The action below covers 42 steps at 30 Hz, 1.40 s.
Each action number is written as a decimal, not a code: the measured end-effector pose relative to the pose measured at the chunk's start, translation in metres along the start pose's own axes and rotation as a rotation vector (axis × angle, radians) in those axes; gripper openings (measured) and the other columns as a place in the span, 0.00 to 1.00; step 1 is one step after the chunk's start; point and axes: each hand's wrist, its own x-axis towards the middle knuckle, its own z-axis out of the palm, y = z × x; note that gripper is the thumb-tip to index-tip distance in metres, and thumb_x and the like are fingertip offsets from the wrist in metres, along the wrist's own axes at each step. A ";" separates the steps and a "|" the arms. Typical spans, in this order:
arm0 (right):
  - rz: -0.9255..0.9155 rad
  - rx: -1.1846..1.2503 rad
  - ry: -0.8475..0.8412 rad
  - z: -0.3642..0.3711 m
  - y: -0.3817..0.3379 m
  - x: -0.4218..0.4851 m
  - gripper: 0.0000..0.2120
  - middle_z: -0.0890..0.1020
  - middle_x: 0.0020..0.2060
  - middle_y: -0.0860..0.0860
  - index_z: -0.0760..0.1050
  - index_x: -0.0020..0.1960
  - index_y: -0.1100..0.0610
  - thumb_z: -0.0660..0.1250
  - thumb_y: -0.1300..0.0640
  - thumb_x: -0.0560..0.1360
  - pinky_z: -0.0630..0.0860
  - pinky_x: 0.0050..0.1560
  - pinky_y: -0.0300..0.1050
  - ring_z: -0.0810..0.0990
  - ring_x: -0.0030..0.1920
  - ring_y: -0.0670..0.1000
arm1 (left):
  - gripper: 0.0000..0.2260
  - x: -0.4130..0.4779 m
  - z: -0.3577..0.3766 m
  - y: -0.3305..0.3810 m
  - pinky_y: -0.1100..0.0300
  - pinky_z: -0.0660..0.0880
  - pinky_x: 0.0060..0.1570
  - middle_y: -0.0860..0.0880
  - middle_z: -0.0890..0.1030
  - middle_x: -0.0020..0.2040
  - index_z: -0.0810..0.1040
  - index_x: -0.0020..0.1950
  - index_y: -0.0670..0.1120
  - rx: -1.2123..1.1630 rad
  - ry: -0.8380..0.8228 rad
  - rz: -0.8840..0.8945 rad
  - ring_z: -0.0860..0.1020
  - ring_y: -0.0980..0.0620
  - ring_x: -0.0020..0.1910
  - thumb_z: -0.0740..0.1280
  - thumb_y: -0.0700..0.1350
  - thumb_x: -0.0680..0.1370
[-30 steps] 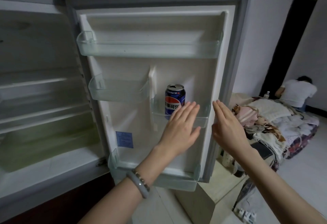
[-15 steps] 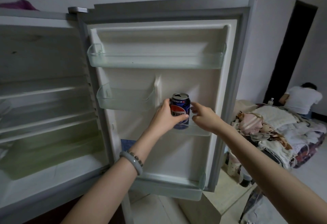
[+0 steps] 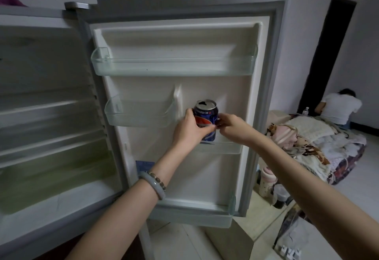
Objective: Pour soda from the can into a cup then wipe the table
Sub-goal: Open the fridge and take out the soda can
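Note:
A blue soda can (image 3: 206, 112) with a red and white logo stands upright in the right-hand middle shelf (image 3: 229, 147) of the open fridge door. Its top is open. My left hand (image 3: 189, 129) wraps around the can's left and front side. My right hand (image 3: 231, 126) presses on the can's right side with its fingertips. Both hands hold the can at the shelf. No cup and no table are in view.
The fridge door (image 3: 184, 87) stands wide open with clear door bins (image 3: 174, 64); the fridge interior (image 3: 47, 116) is at left. A low mattress with blankets (image 3: 315, 142) lies at right, a person (image 3: 338, 109) crouching behind it. Bottles and jars (image 3: 270, 186) stand on the floor.
Both hands reached forward from open palms in front of the door and closed on the can. The view has drawn closer to the door.

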 end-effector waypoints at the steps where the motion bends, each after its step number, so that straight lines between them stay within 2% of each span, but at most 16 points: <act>1: -0.021 0.008 0.016 -0.002 -0.003 -0.002 0.23 0.81 0.55 0.57 0.74 0.62 0.59 0.56 0.69 0.70 0.74 0.61 0.54 0.79 0.57 0.56 | 0.27 -0.001 -0.004 0.003 0.56 0.76 0.47 0.47 0.81 0.55 0.71 0.56 0.46 -0.009 0.014 0.017 0.80 0.47 0.53 0.77 0.55 0.64; 4: -0.076 0.053 0.045 -0.008 -0.012 -0.012 0.24 0.81 0.56 0.55 0.73 0.63 0.57 0.56 0.70 0.69 0.74 0.62 0.53 0.79 0.58 0.53 | 0.27 -0.005 -0.021 0.014 0.60 0.71 0.44 0.49 0.81 0.55 0.71 0.56 0.47 -0.013 0.017 0.058 0.79 0.48 0.52 0.76 0.57 0.64; 8: -0.136 0.174 0.055 -0.008 -0.026 -0.030 0.24 0.81 0.56 0.55 0.72 0.64 0.56 0.60 0.69 0.69 0.74 0.62 0.52 0.80 0.57 0.51 | 0.28 -0.018 -0.042 0.022 0.60 0.72 0.46 0.52 0.81 0.53 0.73 0.57 0.47 -0.042 0.023 0.098 0.79 0.51 0.52 0.77 0.57 0.64; 12: -0.167 0.257 0.008 0.003 -0.035 -0.053 0.26 0.81 0.57 0.53 0.71 0.65 0.53 0.63 0.66 0.69 0.75 0.62 0.50 0.79 0.57 0.48 | 0.25 -0.042 -0.065 0.016 0.65 0.70 0.43 0.58 0.78 0.47 0.72 0.54 0.53 -0.065 -0.009 0.113 0.77 0.57 0.48 0.77 0.57 0.62; 15: -0.182 0.291 -0.048 0.018 -0.036 -0.072 0.26 0.80 0.59 0.50 0.69 0.65 0.48 0.64 0.66 0.70 0.74 0.63 0.45 0.78 0.58 0.45 | 0.27 -0.066 -0.077 0.002 0.64 0.71 0.47 0.60 0.77 0.48 0.72 0.55 0.56 -0.069 -0.047 0.127 0.78 0.58 0.50 0.77 0.59 0.61; 18: -0.166 0.323 -0.097 0.040 -0.032 -0.091 0.27 0.78 0.62 0.51 0.67 0.69 0.52 0.64 0.67 0.72 0.71 0.65 0.46 0.76 0.62 0.45 | 0.30 -0.091 -0.082 -0.018 0.65 0.72 0.47 0.63 0.77 0.48 0.72 0.59 0.57 -0.060 -0.080 0.107 0.76 0.59 0.51 0.75 0.62 0.59; 22: -0.127 0.365 -0.129 0.073 -0.028 -0.109 0.29 0.76 0.63 0.50 0.64 0.71 0.52 0.63 0.69 0.72 0.70 0.67 0.43 0.74 0.64 0.44 | 0.29 -0.118 -0.084 -0.047 0.72 0.70 0.46 0.70 0.74 0.44 0.69 0.56 0.62 -0.075 -0.092 0.066 0.75 0.65 0.50 0.76 0.61 0.59; 24: -0.090 0.390 -0.143 0.089 -0.027 -0.116 0.30 0.76 0.64 0.51 0.64 0.71 0.53 0.62 0.71 0.72 0.70 0.67 0.43 0.73 0.64 0.46 | 0.31 -0.130 -0.084 -0.061 0.67 0.72 0.49 0.69 0.76 0.46 0.70 0.58 0.59 -0.082 -0.105 0.035 0.77 0.62 0.52 0.77 0.60 0.59; 27: -0.051 0.426 -0.167 0.111 -0.025 -0.125 0.30 0.76 0.63 0.51 0.64 0.71 0.54 0.60 0.73 0.72 0.69 0.66 0.40 0.74 0.64 0.46 | 0.32 -0.146 -0.083 -0.079 0.61 0.75 0.54 0.61 0.80 0.51 0.71 0.59 0.55 -0.083 -0.103 0.009 0.78 0.60 0.55 0.77 0.60 0.58; 29: -0.041 0.440 -0.191 0.124 -0.024 -0.130 0.30 0.76 0.63 0.50 0.65 0.71 0.54 0.60 0.73 0.72 0.69 0.66 0.40 0.73 0.64 0.46 | 0.33 -0.157 -0.085 -0.090 0.66 0.74 0.52 0.61 0.79 0.52 0.71 0.59 0.56 -0.081 -0.118 -0.005 0.77 0.63 0.54 0.75 0.63 0.57; 32: -0.028 0.457 -0.229 0.140 -0.022 -0.136 0.30 0.76 0.64 0.51 0.65 0.71 0.55 0.59 0.74 0.72 0.69 0.67 0.43 0.73 0.65 0.46 | 0.33 -0.171 -0.087 -0.106 0.80 0.68 0.44 0.67 0.77 0.49 0.70 0.59 0.58 -0.087 -0.146 -0.035 0.73 0.74 0.51 0.74 0.63 0.57; 35: -0.017 0.464 -0.248 0.153 -0.018 -0.140 0.30 0.76 0.63 0.51 0.66 0.71 0.55 0.59 0.74 0.71 0.69 0.67 0.41 0.73 0.65 0.45 | 0.31 -0.181 -0.086 -0.119 0.84 0.65 0.43 0.71 0.75 0.48 0.70 0.58 0.59 -0.084 -0.149 -0.060 0.70 0.79 0.50 0.77 0.59 0.59; 39: -0.014 0.461 -0.289 0.162 -0.010 -0.137 0.30 0.76 0.64 0.52 0.64 0.72 0.55 0.59 0.73 0.72 0.69 0.68 0.46 0.73 0.65 0.46 | 0.31 -0.189 -0.083 -0.125 0.77 0.70 0.47 0.71 0.75 0.50 0.69 0.58 0.63 -0.062 -0.138 -0.110 0.74 0.71 0.54 0.77 0.60 0.58; 42: -0.051 0.471 -0.333 0.162 0.001 -0.129 0.30 0.76 0.63 0.52 0.65 0.72 0.56 0.59 0.74 0.72 0.69 0.68 0.47 0.73 0.65 0.47 | 0.32 -0.191 -0.077 -0.123 0.75 0.71 0.49 0.71 0.76 0.51 0.68 0.58 0.64 -0.038 -0.109 -0.139 0.74 0.70 0.55 0.75 0.63 0.57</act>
